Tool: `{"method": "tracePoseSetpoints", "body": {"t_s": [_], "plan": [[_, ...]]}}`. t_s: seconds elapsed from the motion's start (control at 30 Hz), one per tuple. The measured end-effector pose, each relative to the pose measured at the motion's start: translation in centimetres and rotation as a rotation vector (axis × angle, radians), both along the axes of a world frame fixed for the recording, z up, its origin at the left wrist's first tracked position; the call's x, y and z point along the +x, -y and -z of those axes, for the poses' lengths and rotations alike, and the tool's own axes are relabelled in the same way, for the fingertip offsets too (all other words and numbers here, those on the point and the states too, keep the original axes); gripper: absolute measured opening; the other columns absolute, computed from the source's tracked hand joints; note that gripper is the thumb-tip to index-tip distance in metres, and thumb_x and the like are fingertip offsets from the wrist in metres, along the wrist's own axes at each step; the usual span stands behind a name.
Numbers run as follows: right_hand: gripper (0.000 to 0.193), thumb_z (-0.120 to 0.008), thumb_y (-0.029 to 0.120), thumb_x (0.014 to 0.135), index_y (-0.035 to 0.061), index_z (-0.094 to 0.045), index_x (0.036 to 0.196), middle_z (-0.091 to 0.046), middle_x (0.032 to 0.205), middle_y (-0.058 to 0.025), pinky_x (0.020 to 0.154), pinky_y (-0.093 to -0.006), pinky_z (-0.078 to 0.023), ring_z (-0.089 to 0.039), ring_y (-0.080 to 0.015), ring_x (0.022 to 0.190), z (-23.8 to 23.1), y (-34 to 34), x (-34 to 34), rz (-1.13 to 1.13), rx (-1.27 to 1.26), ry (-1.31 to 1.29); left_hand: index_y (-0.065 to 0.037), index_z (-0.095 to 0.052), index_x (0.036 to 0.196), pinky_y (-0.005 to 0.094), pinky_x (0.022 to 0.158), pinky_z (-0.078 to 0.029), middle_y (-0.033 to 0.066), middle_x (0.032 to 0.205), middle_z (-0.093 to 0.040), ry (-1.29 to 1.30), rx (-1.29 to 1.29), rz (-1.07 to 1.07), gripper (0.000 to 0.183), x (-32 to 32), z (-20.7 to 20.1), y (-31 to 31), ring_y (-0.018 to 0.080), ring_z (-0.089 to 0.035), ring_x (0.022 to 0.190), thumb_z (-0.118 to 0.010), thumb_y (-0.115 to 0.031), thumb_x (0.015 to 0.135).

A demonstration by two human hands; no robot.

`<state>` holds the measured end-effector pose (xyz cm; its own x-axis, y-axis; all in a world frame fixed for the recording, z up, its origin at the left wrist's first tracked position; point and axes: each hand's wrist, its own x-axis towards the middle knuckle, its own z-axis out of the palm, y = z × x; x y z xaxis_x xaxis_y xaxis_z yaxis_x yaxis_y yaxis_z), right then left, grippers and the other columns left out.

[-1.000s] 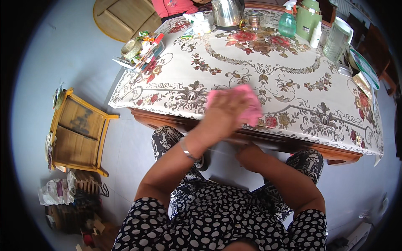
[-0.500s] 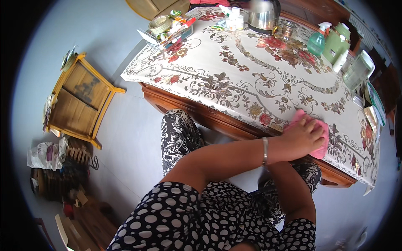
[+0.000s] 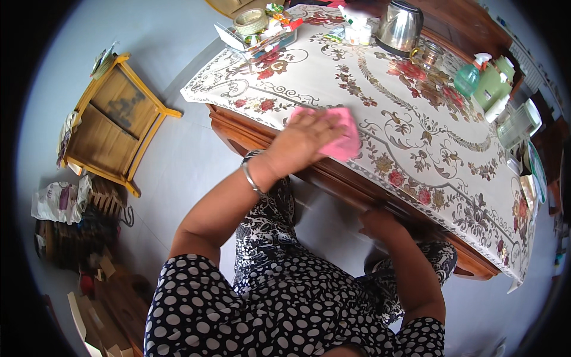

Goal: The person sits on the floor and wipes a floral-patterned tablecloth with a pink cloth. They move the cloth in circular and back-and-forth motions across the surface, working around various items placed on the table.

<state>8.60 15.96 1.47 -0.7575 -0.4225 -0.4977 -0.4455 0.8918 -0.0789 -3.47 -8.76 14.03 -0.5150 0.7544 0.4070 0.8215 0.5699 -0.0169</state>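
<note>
My left hand (image 3: 302, 143), with a silver bangle at its wrist, presses a folded pink cloth (image 3: 344, 138) onto the flowered tablecloth (image 3: 369, 122), close to the table's near edge. Its fingers curve over the cloth, and part of the pink stands out to their right. Lower down, beside the table's wooden front (image 3: 351, 190), hangs my right hand (image 3: 380, 225). It lies in shadow, its fingers hard to make out, and nothing shows in it.
A basket of small items (image 3: 279, 44) stands at the far left corner, a steel kettle (image 3: 399, 30) at the back. A spray bottle (image 3: 468, 77), green flask (image 3: 493, 80) and clear jug (image 3: 521, 126) line the right side. A yellow-framed wooden chair (image 3: 116, 119) stands left.
My left hand has slid the pink cloth a long way left along the near edge. The right hand, earlier hidden behind the left forearm, now shows. The view has shifted slightly.
</note>
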Motion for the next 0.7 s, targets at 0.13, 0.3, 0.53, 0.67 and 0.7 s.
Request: {"method": "tracePoseSetpoints", "body": {"t_s": [0.13,0.3,0.53,0.67,0.7], "plan": [[0.037,-0.062,0.037,0.083,0.0079,-0.069,0.104,-0.064,0.114,-0.0141,0.099,-0.0511,-0.036,-0.059,-0.0313,0.109,-0.4,0.7,0.1,-0.073,0.089,-0.024,-0.022,-0.044,0.137,0.0448,0.111,-0.026,0.0043,0.142,-0.043,-0.014,-0.048,-0.122,0.078,-3.0,0.0,5.9,0.0249,-0.041,0.129,-0.077,-0.018,0.066],[0.036,-0.061,0.039,0.084,0.0116,-0.067,0.107,-0.064,0.112,-0.0126,0.099,-0.0512,-0.037,-0.059,-0.0310,0.107,-0.4,1.0,0.1,-0.047,0.097,0.075,-0.023,-0.040,0.139,0.0423,0.111,-0.027,0.0022,0.142,-0.042,0.028,-0.080,-0.279,0.080,-6.9,0.4,12.3,0.0237,-0.039,0.131,-0.076,-0.018,0.068],[0.032,-0.063,0.034,0.082,0.0095,-0.068,0.103,-0.066,0.105,-0.0120,0.093,-0.0477,-0.041,-0.062,-0.0294,0.100,0.7,0.3,0.7,-0.047,0.050,0.041,-0.021,-0.040,0.138,0.0379,0.108,-0.032,0.0049,0.141,-0.043,0.096,-0.085,-0.405,0.084,-10.9,0.7,17.8,0.0267,-0.041,0.127,-0.075,-0.002,0.064],[0.033,-0.067,0.035,0.081,0.0067,-0.065,0.096,-0.066,0.095,-0.0121,0.084,-0.0443,-0.045,-0.061,-0.0295,0.096,0.8,0.1,1.4,-0.047,0.012,0.023,-0.018,-0.044,0.136,0.0387,0.110,-0.030,0.0073,0.142,-0.042,0.216,-0.033,-0.301,0.078,-11.0,0.8,17.7,0.0287,-0.037,0.131,-0.072,0.001,0.066],[0.032,-0.067,0.035,0.080,0.0069,-0.066,0.096,-0.066,0.096,-0.0124,0.084,-0.0440,-0.045,-0.061,-0.0296,0.096,0.6,0.3,1.6,-0.032,0.003,0.042,-0.017,-0.044,0.137,0.0381,0.112,-0.026,0.0082,0.143,-0.041,0.320,-0.004,-0.291,0.077,-10.3,0.2,17.0,0.0282,-0.034,0.134,-0.070,0.002,0.067]]}}
